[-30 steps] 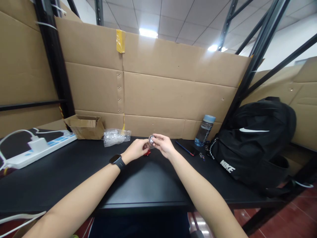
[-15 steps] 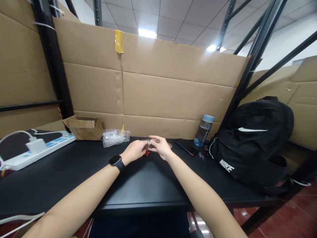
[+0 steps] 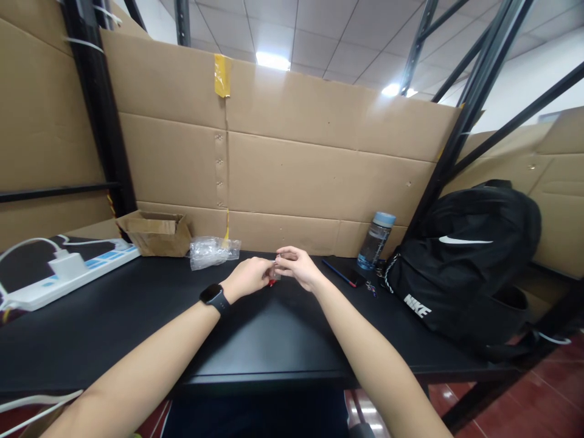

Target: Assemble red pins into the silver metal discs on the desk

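Over the far middle of the black table, my left hand (image 3: 252,277) and my right hand (image 3: 297,268) meet at the fingertips. Between them is a small, partly clear item with a red part (image 3: 272,282), mostly covered by my fingers; its kind is too small to make out. Both hands are closed, with thumbs and fingers pinched around it. A dark smartwatch (image 3: 213,296) sits on my left wrist.
Left of my hands lie clear plastic wrap (image 3: 210,253), an open cardboard box (image 3: 157,236) and a white power strip (image 3: 98,266). On the right are a phone (image 3: 342,271), keys (image 3: 371,288), a water bottle (image 3: 376,241) and a black backpack (image 3: 469,261). Cardboard walls the back.
My fingers have shifted slightly around the small item, and less of its red part shows. The right hand has turned a little. Both forearms stay nearly in place.
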{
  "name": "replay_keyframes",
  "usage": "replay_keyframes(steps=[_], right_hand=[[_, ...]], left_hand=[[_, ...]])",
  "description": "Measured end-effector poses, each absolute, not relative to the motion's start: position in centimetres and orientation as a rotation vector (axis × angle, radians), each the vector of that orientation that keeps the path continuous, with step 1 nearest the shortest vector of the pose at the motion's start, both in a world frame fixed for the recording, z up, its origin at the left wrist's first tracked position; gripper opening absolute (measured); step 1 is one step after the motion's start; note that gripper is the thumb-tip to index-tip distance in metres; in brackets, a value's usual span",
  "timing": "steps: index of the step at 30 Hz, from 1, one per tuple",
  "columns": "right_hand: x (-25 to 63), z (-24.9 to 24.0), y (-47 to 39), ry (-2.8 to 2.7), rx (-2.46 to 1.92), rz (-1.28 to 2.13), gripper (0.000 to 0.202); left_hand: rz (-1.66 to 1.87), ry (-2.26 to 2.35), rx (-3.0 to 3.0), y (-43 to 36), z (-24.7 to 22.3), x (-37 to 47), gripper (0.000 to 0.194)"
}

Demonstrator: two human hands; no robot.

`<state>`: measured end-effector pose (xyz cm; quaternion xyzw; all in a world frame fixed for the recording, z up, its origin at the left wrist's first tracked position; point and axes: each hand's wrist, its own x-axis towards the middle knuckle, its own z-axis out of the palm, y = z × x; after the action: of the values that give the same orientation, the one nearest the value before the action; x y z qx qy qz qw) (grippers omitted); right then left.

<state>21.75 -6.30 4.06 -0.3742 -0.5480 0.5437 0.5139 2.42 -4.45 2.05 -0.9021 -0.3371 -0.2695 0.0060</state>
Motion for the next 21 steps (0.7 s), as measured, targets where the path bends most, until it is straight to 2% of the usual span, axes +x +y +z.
replay_keyframes(steps=[5,8,11,15,21], right_hand=[[23.7,5.5,-6.5,-1.379,-0.909,1.331,0.043],[25.1,6.0,-6.3,-1.595,-0.953,1.283,0.042],[26.1,6.1,-6.2,-1.953,-1.068,1.022,0.034],[26.7,6.0,-6.1,-2.348,-1.166,0.547,0.026],[27.5,6.6,-6.2,-2.53,-1.3,0.554,0.032]], left_hand=[[-0.763,-1.017,-2.943,-5.0,1.9,3.0,0.017],[-0.689,-0.921,-3.048,-5.2,1.5,3.4,0.016],[-0.581,-0.771,-3.147,-5.3,1.3,3.4,0.016],[-0.484,-0.709,-3.188,-5.7,1.4,3.3,0.028],[-0.447,-0.721,-3.233,-6.3,1.1,3.6,0.042]])
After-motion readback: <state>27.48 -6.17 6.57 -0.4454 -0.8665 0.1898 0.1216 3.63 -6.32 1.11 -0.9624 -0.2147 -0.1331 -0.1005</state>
